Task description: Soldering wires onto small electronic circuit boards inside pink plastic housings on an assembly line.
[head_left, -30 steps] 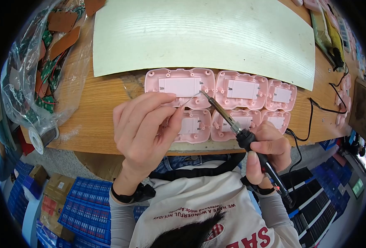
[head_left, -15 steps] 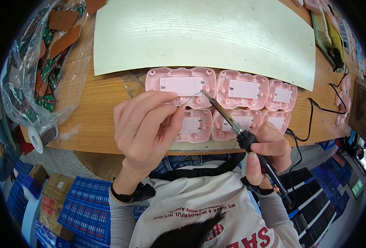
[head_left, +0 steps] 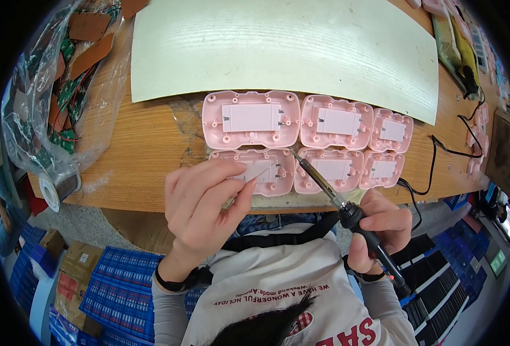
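Note:
My right hand [head_left: 384, 225] is closed round the black handle of a soldering iron [head_left: 350, 214]. The iron's tip points up and left, over the gap between the near-left and near-middle pink shells. Between thumb and forefinger, my left hand [head_left: 206, 202] pinches a thin solder wire [head_left: 261, 174], whose end lies over the near-left pink plastic shell [head_left: 284, 184]. Small metal battery contacts stand at the ends of the shells' pale compartments. Behind it sits the far-left pink shell [head_left: 252, 138]. Several similar shells [head_left: 337, 121] form two rows on the wooden table.
A pale board [head_left: 284, 52] lies behind the shells. At left are a clear plastic bag [head_left: 102, 109] of circuit boards and a wire spool [head_left: 50, 193]. A black cord [head_left: 433, 158] runs along the right. Blue boxes [head_left: 119, 288] stand below the table.
Both hands have drawn back toward me. The iron's tip and the solder wire have left the far-left shell's contacts; the wire is now over the near-left shell.

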The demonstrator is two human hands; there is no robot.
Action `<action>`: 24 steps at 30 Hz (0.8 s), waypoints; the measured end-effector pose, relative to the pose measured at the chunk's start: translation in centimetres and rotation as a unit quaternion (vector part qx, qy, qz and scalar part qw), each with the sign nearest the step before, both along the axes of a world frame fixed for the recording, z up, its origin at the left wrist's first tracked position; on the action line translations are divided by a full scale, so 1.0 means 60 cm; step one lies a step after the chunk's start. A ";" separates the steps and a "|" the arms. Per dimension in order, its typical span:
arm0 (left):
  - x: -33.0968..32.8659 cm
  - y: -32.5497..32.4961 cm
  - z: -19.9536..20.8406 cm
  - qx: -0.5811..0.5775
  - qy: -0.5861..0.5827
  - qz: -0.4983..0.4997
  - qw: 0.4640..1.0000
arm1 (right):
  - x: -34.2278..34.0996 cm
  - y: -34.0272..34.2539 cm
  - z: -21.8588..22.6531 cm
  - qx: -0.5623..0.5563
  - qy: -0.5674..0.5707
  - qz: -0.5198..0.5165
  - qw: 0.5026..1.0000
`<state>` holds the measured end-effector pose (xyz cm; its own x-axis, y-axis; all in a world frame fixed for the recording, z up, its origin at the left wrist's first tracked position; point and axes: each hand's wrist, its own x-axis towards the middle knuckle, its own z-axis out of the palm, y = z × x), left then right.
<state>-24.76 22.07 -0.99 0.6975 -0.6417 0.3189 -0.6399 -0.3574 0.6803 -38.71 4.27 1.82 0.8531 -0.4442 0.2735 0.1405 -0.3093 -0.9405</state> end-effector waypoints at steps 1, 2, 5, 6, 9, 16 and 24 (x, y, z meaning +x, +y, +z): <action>-0.002 0.000 -0.001 -0.001 0.001 -0.001 1.000 | -0.002 -0.001 0.000 0.009 0.009 0.013 1.000; -0.003 0.000 -0.002 -0.001 0.002 -0.001 1.000 | -0.004 -0.001 0.001 0.017 0.018 0.026 0.999; -0.003 0.003 -0.002 -0.001 0.005 0.000 1.000 | -0.017 -0.001 -0.004 0.040 -0.001 0.019 0.999; -0.004 0.005 -0.002 -0.002 0.005 -0.005 1.000 | -0.019 -0.001 -0.004 0.040 -0.002 0.019 0.999; -0.006 0.009 0.002 0.003 -0.001 -0.012 1.000 | -0.024 0.000 -0.005 0.027 0.002 0.013 1.000; -0.010 0.008 -0.004 0.005 -0.011 -0.008 1.000 | -0.026 0.008 -0.008 0.063 0.030 -0.011 0.998; -0.011 0.005 -0.008 -0.013 0.003 -0.009 1.000 | -0.016 0.007 -0.015 0.004 -0.007 -0.005 1.000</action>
<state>-25.41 22.39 -1.45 0.6878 -0.6456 0.3319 -0.6421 -0.3277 0.6930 -39.66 4.69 0.91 0.8447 -0.4549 0.2820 0.1514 -0.3024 -0.9411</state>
